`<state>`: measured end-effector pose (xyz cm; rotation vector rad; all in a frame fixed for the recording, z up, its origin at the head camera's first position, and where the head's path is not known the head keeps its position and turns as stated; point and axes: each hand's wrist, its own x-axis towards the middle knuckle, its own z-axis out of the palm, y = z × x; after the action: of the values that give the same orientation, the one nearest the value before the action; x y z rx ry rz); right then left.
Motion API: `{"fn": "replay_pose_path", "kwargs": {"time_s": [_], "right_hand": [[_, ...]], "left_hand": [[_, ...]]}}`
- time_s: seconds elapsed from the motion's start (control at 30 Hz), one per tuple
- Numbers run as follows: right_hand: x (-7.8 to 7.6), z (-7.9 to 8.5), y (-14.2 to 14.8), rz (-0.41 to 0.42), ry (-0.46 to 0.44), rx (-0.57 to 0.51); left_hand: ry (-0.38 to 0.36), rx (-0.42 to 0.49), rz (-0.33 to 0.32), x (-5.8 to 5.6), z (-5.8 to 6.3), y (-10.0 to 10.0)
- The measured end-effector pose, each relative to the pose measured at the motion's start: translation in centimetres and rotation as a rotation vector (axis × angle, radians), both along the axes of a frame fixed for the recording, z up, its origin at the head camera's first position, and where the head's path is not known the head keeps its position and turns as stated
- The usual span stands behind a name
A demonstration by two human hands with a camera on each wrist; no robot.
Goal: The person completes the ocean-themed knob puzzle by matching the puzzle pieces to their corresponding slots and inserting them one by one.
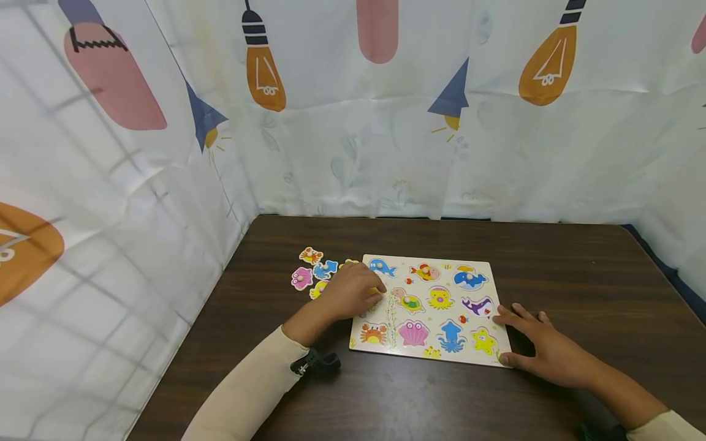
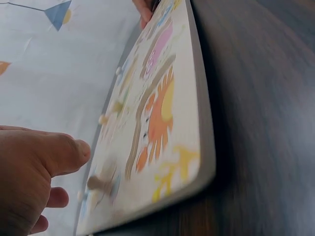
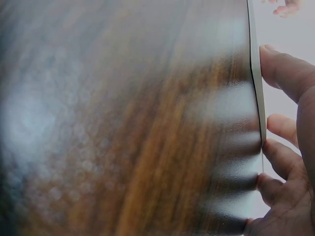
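A white wooden peg puzzle board [image 1: 405, 264] with printed sea animals lies on the table. My left hand [image 1: 353, 293] hovers over its left edge, fingers loosely bent. In the left wrist view the thumb [image 2: 74, 153] is apart from a wooden knob [image 2: 98, 185] on the board, and nothing shows between thumb and fingers. The crab recess [image 2: 160, 115] holds just its printed picture. My right hand [image 1: 551, 352] rests spread against the board's right edge, thumb at the near corner and fingers higher up, as the right wrist view also shows along the board edge [image 3: 257, 83].
Left of the board lie several loose puzzle pieces: an orange one [image 1: 311, 255], a pink one [image 1: 301, 278], a blue one [image 1: 325, 269] and a yellow one [image 1: 317, 290]. Behind the dark wooden table [image 1: 430, 398] hangs a patterned white curtain [image 1: 342, 153].
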<state>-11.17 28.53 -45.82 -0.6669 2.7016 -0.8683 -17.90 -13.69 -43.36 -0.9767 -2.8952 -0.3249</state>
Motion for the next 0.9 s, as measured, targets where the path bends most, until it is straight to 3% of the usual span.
{"fn": "replay_pose_path", "kwargs": {"time_s": [0.33,0.67,0.9], "right_hand": [[0.0,0.0,-0.1,0.004,0.006,0.004],[0.1,0.0,0.0,0.008,0.003,-0.008],[0.0,-0.1,-0.1,0.003,0.008,-0.002]], "left_hand": [[0.059,0.036,0.021,0.4,-0.3,-3.3],[0.103,0.03,0.097,0.6,-0.6,-6.2],[0.091,0.045,0.174,0.9,-1.0,-7.9]]}}
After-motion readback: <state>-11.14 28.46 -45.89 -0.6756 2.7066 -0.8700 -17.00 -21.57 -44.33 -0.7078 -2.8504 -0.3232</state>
